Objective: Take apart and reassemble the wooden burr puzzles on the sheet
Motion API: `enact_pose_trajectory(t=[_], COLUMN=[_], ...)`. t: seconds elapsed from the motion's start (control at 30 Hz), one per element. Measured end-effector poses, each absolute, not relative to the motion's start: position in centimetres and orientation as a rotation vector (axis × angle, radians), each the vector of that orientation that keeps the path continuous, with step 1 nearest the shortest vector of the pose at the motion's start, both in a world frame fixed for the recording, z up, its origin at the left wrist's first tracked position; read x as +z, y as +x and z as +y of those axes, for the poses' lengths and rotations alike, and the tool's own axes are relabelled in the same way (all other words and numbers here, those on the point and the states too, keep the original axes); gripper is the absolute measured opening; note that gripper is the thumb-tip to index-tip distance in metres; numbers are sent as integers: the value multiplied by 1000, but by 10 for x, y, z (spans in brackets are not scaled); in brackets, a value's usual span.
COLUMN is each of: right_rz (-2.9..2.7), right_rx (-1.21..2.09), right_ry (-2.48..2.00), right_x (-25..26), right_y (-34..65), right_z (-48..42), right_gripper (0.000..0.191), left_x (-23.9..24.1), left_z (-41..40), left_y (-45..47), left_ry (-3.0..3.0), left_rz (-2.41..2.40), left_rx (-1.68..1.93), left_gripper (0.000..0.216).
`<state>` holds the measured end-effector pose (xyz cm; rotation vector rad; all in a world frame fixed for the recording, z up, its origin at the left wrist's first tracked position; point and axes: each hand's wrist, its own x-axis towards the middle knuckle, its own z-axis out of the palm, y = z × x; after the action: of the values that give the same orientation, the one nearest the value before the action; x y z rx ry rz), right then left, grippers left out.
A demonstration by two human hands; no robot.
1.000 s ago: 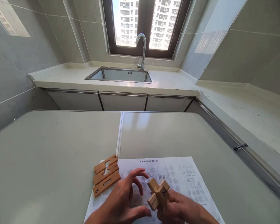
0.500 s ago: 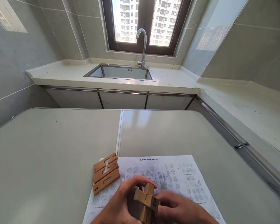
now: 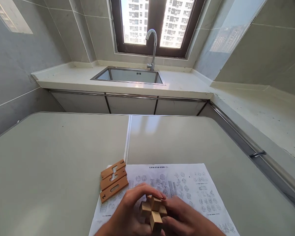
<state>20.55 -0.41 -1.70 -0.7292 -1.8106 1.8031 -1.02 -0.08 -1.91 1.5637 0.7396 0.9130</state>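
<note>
Near the bottom of the head view, an interlocking wooden burr puzzle (image 3: 155, 214) made of crossed square bars is held between both hands. My left hand (image 3: 127, 211) curls over its far side and round its left, fingers closed on it. From the right, my right hand (image 3: 183, 216) pinches it with thumb and fingers. Beneath them lies a white printed sheet (image 3: 194, 186) covered with small puzzle diagrams. On the sheet's left edge, three flat slotted wooden pieces (image 3: 114, 188) marked with black numbers lie side by side.
The sheet and pieces rest on a pale table (image 3: 64, 157) with a seam (image 3: 128, 137) down its middle. Past its far edge is a counter with a steel sink (image 3: 130, 76) and a tap (image 3: 152, 49) under a window. Another counter (image 3: 267, 111) runs along the right.
The burr puzzle has been turned in my hands: the numbered face seen before no longer shows, and a bar end now points towards me. The camera view has shifted slightly.
</note>
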Motion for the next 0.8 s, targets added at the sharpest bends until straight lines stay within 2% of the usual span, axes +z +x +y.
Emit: enact_pose_trajectory(t=[0.17,0.27,0.43,0.8], right_rz=[-1596,-1514,-1526,-1683], right_rx=[2042,2139,2099,1720], right_ry=[-649,-591,-612,-780], right_x=[-26,-29,-26,-24], right_y=[210,212,210,203], right_z=[-4,-2,-4,-8], right_gripper=[51,52,50,36], left_x=[-15,-12,-14,-18], left_z=[0,-1,-1,0], left_y=[-14,-13,-11,-10], left_ry=[1611,1655,1728,1642], left_rz=[697,746,790,862], left_rx=[840,903,995,954], left_gripper=[84,77,74,57])
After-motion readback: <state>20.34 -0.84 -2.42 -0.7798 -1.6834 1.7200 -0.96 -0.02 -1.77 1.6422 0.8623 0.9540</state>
